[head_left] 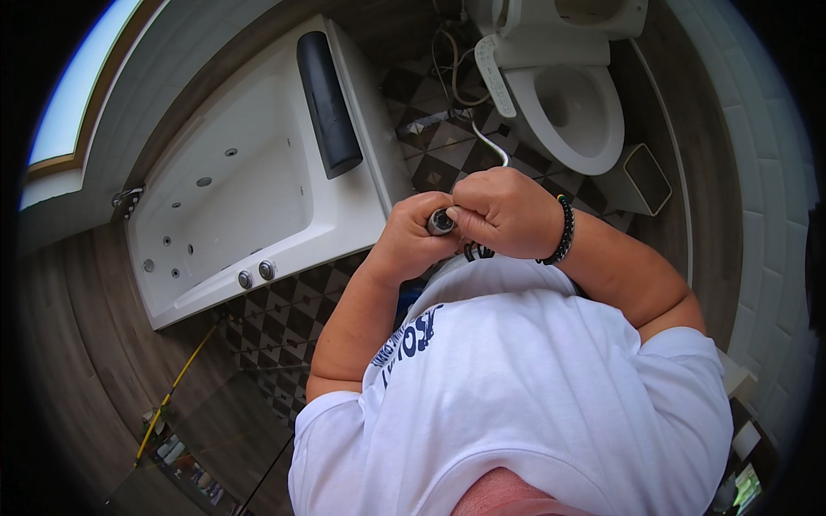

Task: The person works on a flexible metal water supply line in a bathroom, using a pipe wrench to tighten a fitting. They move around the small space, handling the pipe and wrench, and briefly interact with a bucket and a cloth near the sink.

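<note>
My left hand is closed around a short silver-grey cylindrical fitting, whose round dark open end faces up. Close against it, my right hand has its fingers curled in, with the thumb and fingertips at the rim of the fitting. Whether the right fingers pinch something small cannot be made out. A beaded bracelet circles the right wrist. Just beyond the right hand, a shiny pale hose runs up from the floor and vanishes behind the knuckles. Whether it joins the fitting is hidden.
At the left stands a white corner bathtub with a black headrest and two knobs. A toilet with a side control panel is at the far right, beside a small bin. A yellow-black pole leans lower left.
</note>
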Motion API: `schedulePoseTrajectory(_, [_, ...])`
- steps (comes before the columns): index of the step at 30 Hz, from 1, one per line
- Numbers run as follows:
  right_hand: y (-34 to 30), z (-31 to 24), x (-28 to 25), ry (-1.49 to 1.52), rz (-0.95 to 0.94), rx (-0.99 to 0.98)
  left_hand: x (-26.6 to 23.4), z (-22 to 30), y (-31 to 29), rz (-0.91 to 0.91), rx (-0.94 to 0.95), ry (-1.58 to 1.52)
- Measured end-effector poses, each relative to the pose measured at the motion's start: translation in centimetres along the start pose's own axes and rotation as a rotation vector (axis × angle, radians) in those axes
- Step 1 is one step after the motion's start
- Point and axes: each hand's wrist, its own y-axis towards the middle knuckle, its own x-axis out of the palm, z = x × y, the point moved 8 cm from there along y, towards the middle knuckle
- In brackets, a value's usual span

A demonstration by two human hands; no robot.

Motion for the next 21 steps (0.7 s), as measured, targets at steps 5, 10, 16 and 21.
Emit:
schedulePoseTrajectory(5, [-0.1, 0.1, 0.9, 0.01, -0.008, -0.015, 0.0, -0.3, -0.1, 0.017, 0.023, 0.011])
schedulePoseTrajectory(10, [-0.1, 0.2, 0.7, 0.003, 0.022, -0.015, 0.0, -0.6, -0.3, 0.037, -0.04, -0.076])
schedulePoseTrajectory(16, [-0.2, 0.3, 1.3, 0.026, -0.041, -0.031, -0.1, -0.4, -0.2, 0.0, 0.046, 0.03])
schedulePoseTrajectory(21, [0.0, 0.3, 0.3, 0.073, 0.049, -0.047, 0.1, 0.2, -0.1, 0.032, -0.006, -0.088])
